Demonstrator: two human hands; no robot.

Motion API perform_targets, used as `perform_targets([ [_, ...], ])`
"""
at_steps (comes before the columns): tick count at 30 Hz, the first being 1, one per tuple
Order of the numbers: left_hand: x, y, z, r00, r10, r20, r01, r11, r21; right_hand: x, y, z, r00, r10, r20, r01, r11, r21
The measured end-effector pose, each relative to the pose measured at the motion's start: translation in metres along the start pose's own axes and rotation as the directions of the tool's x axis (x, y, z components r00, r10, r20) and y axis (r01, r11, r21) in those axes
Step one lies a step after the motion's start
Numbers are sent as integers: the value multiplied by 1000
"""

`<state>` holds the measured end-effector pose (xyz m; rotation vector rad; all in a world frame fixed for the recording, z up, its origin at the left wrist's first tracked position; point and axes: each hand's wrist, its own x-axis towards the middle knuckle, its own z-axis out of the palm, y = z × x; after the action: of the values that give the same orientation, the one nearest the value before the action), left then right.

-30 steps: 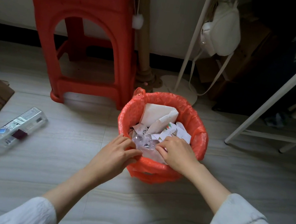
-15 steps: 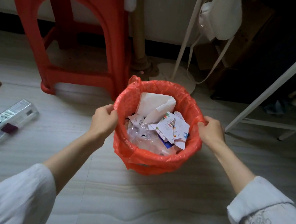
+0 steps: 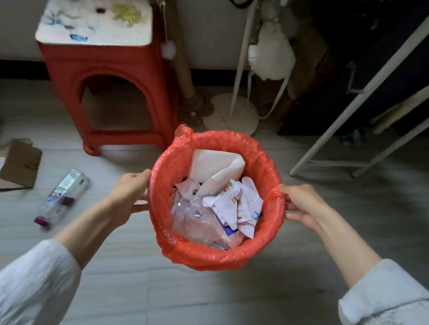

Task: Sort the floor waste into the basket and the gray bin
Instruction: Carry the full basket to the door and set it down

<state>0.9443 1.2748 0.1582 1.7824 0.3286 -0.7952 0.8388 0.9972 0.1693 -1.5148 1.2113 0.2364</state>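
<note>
Red plastic is lining the basket (image 3: 206, 256), and both hands are holding it up over the floor (image 3: 186, 298). A red stool (image 3: 107, 83) is standing behind it. The left hand (image 3: 130, 191) is gripping the left rim, fingers curled. The right hand (image 3: 299, 204) is gripping the right rim. Torn paper (image 3: 230, 198) is lying inside. A clear bottle (image 3: 63, 196) is lying left of the basket, near cardboard pieces (image 3: 16, 164).

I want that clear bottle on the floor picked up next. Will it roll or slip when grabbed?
The bottle lies on its side on smooth floor tiles, so a nudge would probably roll it. It looks like thin clear plastic and seems empty, so likely light and apt to dent. Its glossy label may be slightly slippery.
</note>
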Motion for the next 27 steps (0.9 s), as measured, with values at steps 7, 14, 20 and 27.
perform_targets([
  [7, -185, 150, 1, 992, 54, 117, -63, 995, 78, -195, -63, -131, 996, 83, -33, -75, 977, 200],
  [14, -331, 255, 51, 963, 104, 249, -124, 990, 66, -348, -73, -274, 997, 43, -56, -19, 929, 370],
  [20, -396, 296, 157, 926, 150, 346, -192, 977, 88, -406, -37, -399, 994, 25, -106, 15, 932, 362],
  [27, -459, 325, 336, 851, 141, 506, -218, 971, 96, -443, 19, -562, 968, 84, -236, 44, 870, 491],
])
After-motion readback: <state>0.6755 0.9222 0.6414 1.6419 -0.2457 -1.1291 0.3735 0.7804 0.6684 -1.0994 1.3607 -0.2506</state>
